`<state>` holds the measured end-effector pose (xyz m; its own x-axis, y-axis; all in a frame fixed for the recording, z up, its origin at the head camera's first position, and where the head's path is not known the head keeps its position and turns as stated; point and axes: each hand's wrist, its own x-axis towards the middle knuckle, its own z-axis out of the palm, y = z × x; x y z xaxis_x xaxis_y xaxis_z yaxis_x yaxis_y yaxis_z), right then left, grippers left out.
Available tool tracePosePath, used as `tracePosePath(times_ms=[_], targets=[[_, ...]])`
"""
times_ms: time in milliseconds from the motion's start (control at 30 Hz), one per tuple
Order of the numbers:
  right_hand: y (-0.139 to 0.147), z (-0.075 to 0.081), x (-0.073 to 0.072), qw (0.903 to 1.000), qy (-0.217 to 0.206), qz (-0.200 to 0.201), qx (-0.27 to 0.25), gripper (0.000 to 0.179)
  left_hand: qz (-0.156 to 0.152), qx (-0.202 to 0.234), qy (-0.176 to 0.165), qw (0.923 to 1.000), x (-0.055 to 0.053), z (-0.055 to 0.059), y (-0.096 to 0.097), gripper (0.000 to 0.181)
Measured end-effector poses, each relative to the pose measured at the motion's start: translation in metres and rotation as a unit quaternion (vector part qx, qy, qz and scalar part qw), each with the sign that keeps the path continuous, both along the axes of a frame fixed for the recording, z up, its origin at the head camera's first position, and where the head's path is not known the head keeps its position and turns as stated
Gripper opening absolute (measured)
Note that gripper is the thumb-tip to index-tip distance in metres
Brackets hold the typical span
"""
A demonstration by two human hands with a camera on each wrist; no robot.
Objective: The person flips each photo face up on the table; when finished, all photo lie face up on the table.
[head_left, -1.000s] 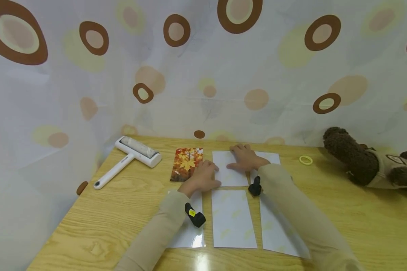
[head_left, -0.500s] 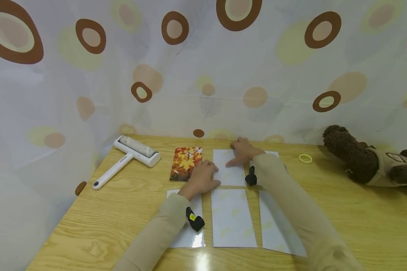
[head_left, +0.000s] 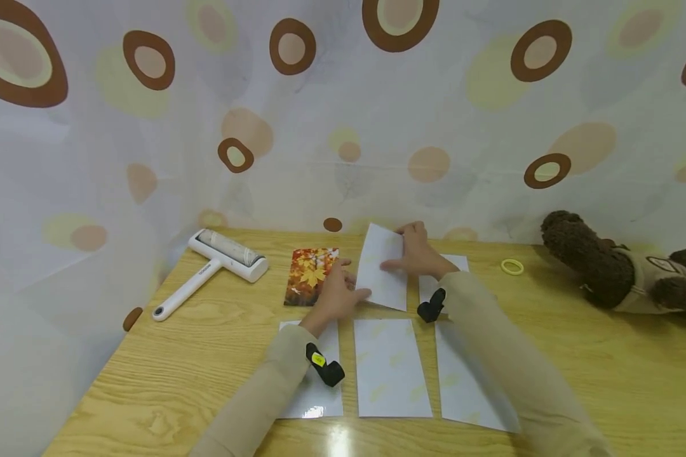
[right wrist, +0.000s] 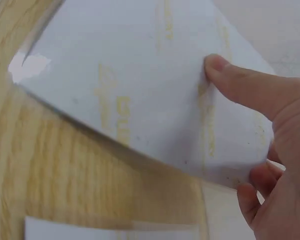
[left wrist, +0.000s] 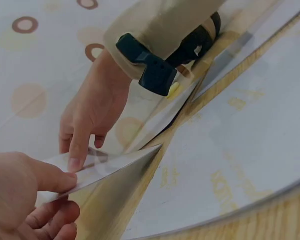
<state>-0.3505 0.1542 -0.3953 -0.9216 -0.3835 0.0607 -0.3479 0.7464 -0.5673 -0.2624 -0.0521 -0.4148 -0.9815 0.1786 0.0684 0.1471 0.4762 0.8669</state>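
A face-down photo print [head_left: 384, 270], white-backed with faint yellow lettering, is lifted and tilted at the middle of the back row. My left hand [head_left: 337, 293] pinches its left edge, thumb above and fingers beneath in the left wrist view. On the other side my right hand [head_left: 418, 254] grips the far right edge, its thumb [right wrist: 229, 75] pressing the white back. To the left lies a face-up photo of autumn leaves [head_left: 304, 276], partly behind my left hand. Another white-backed print [head_left: 457, 261] shows beyond my right wrist.
Three more white-backed prints, including the middle one [head_left: 392, 368], lie in a front row, two partly under my forearms. A white lint roller [head_left: 228, 260] rests at left. Rightward are a yellow ring [head_left: 512, 266] and a brown plush bear [head_left: 606, 273]. A patterned curtain [head_left: 343, 114] hangs behind.
The back middle print lay flat before; now it is raised and tilted between both hands. My right hand went to its far edge, and my left fingers slipped under its left side.
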Motion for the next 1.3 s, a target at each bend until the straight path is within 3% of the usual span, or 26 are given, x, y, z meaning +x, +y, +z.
tracePosePath(times_ms=[67,200,333,467,567,700,867,1100,1200,1300], targets=[[0.004,0.005,0.003,0.9995,-0.020,0.000,-0.023,0.082,-0.014,0.063,-0.011,0.9978,-0.002,0.000,-0.002,0.057],[0.007,0.012,0.010,0.9980,-0.031,0.017,-0.051,0.084,-0.048,0.099,0.002,0.9939,-0.004,-0.001,-0.003,0.041],[0.002,0.014,0.012,0.9943,0.052,0.086,-0.036,0.081,-0.073,0.158,-0.032,0.9842,-0.003,0.001,-0.002,0.044],[-0.012,0.020,0.019,0.9747,0.156,0.160,-0.013,0.061,-0.086,0.215,-0.072,0.9701,-0.002,0.005,-0.003,0.049],[-0.023,0.025,0.024,0.9649,0.190,0.181,-0.001,0.052,-0.083,0.232,-0.069,0.9667,-0.001,0.008,-0.005,0.052],[-0.030,0.030,0.029,0.9697,0.166,0.180,-0.009,0.044,-0.091,0.244,-0.051,0.9641,0.000,0.010,-0.007,0.055],[-0.026,0.030,0.031,0.9795,0.100,0.168,-0.048,0.026,-0.123,0.220,-0.033,0.9672,-0.001,0.012,-0.006,0.054],[-0.012,0.019,0.038,0.9812,0.012,0.122,-0.149,0.016,-0.161,0.173,-0.028,0.9712,0.000,0.012,-0.004,0.049],[-0.005,0.015,0.043,0.9823,0.002,0.102,-0.157,0.019,-0.190,0.165,-0.041,0.9669,0.000,0.011,-0.001,0.049],[0.000,0.012,0.049,0.9833,0.015,0.096,-0.154,0.022,-0.196,0.167,-0.048,0.9651,0.003,0.009,0.002,0.052]])
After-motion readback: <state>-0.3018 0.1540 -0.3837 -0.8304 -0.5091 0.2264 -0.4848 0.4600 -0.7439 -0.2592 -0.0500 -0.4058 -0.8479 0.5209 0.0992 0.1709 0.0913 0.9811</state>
